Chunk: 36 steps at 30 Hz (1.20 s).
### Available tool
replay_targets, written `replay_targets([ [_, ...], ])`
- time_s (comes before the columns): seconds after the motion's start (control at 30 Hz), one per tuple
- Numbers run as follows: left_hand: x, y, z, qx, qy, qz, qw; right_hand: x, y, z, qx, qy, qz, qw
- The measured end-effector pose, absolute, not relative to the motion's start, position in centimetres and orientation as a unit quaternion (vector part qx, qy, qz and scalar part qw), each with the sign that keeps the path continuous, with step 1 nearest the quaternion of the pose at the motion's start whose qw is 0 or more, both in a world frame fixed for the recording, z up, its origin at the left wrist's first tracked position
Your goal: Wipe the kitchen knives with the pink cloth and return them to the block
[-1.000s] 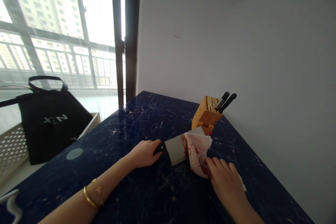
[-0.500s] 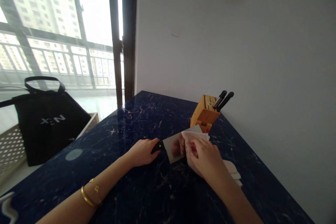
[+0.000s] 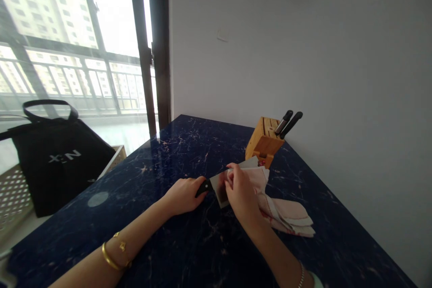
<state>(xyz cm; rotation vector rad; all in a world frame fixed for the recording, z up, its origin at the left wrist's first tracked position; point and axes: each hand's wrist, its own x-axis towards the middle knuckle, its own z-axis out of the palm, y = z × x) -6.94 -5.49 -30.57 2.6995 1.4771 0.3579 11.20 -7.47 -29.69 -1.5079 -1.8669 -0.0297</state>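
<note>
Broad steel cleaver (image 3: 218, 188), lower centre | left hand (image 3: 185, 196) wrapped round black handle (image 3: 206, 186) | right hand (image 3: 241, 190) half-curled, pinching pink-white cloth (image 3: 286, 214) over blade | just slid handleward; cloth contact nearer handle

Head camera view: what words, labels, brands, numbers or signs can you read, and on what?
"X…N", white letters on the black fabric tote bag; the middle character's bars are unclear.
A small white mark, low on the bag's right: too small to read.
Nothing else is readable.

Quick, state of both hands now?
Left hand: closed around the black handle of a broad metal cleaver.
Right hand: partly closed, holding a pink-and-white cloth at the cleaver.
</note>
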Motion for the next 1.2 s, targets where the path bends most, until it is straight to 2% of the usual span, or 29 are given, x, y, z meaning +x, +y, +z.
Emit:
replay_targets([
  [0.13, -6.8, -5.5, -30.6, 0.871, 0.476, 0.117, 0.026, 12.1, -7.0, -30.1, -0.593, -0.714, -0.06, 0.366],
  [0.23, -6.8, -5.6, -30.6, 0.873, 0.472, 0.119, 0.021, 12.9, -6.7, -29.7, -0.61, -0.703, -0.005, 0.367],
  [0.33, -6.7, -5.6, -30.7, 0.873, 0.472, 0.119, 0.018, 13.2, -6.9, -28.9, -0.6, -0.689, 0.045, 0.405],
  [0.47, -6.6, -5.8, -30.7, 0.874, 0.471, 0.122, 0.01, 12.6, -7.4, -28.6, -0.57, -0.682, 0.067, 0.453],
  [0.73, -6.5, -5.8, -30.4, 0.871, 0.477, 0.114, 0.018, 11.7, -7.6, -29.5, -0.537, -0.686, 0.129, 0.474],
  [1.2, -6.5, -5.7, -30.9, 0.872, 0.473, 0.125, 0.026, 9.4, -8.0, -30.7, -0.506, -0.723, 0.155, 0.445],
])
